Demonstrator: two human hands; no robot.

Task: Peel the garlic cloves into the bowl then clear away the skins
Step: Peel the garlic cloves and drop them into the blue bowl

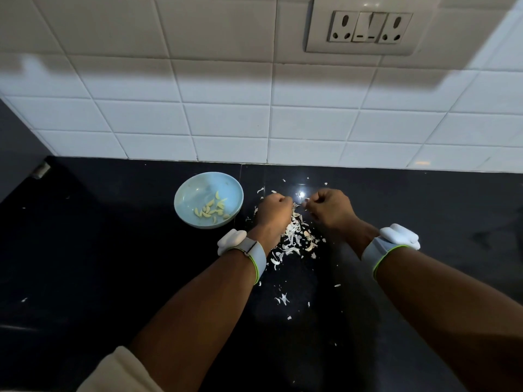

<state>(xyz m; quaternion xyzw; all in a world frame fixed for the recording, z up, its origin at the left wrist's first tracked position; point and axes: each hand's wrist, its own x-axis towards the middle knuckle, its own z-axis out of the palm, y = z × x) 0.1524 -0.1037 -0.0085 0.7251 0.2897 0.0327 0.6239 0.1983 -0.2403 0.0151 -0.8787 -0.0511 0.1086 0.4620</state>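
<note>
Head view: black polished countertop (113,278) below a wall of white tiles (226,120), with a socket-and-switch plate (365,26) high on the right. Pale blue bowl (208,200) on the counter near the wall, left of both hands, holding a small cluster of peeled yellowish garlic cloves (210,211) toward its near side. Just right of the bowl, a heap of white papery garlic skins (294,239) spread on the counter, between and beneath the two wrists, with loose flakes scattered toward the wall and toward the near edge.

Left hand (273,212) over the far end of the heap, fingers curled tightly together in a fist-like shape; contents hidden, so impossible to tell what, if anything, is gripped. Right hand (329,209) just beside it, apart by a narrow gap, fingers likewise curled, fingertips pinching something small and pale at the side facing the left hand; too small to tell clove from skin.

White band with a green edge and a white device on each wrist: left wristband (249,250), right wristband (387,246). Cream sleeve (119,372) pushed up on the left arm at the bottom edge.
</note>
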